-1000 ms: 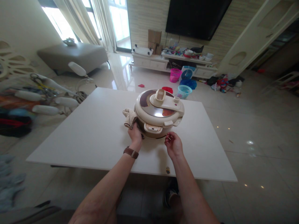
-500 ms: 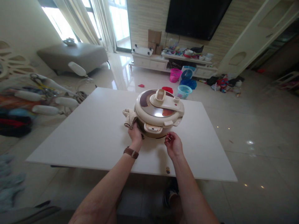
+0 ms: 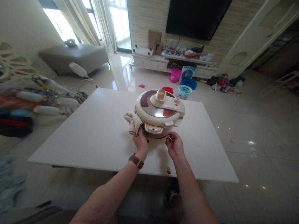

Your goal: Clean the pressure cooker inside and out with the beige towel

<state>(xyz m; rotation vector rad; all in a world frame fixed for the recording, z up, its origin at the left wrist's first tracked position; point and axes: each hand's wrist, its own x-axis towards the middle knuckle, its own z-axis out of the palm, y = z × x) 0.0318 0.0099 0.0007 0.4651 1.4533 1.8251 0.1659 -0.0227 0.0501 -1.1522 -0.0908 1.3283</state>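
Note:
A cream and brown electric pressure cooker (image 3: 144, 112) with its lid on stands on the white table (image 3: 93, 133). Against the lower left of its body, my left hand (image 3: 140, 142) is closed on a bunched beige cloth (image 3: 133, 122), which sticks out past the fingers. A brown-strapped watch is on that wrist. My right hand (image 3: 174, 144) is at the cooker's lower front edge, palm turned up and fingers curled in. Its fingertips are close to the base, and I cannot tell whether they touch it or hold anything.
Near the table's front edge lies a small dark and yellow object (image 3: 168, 170). Beyond the table are a light blue basket (image 3: 185, 92), a pink basket (image 3: 175, 75) and a cluttered white cabinet (image 3: 149, 63). White lamp-like arms (image 3: 46, 110) reach in at the left.
My left hand and the cloth have moved right and toward me along the cooker's lower side. The right hand and the cooker have hardly moved.

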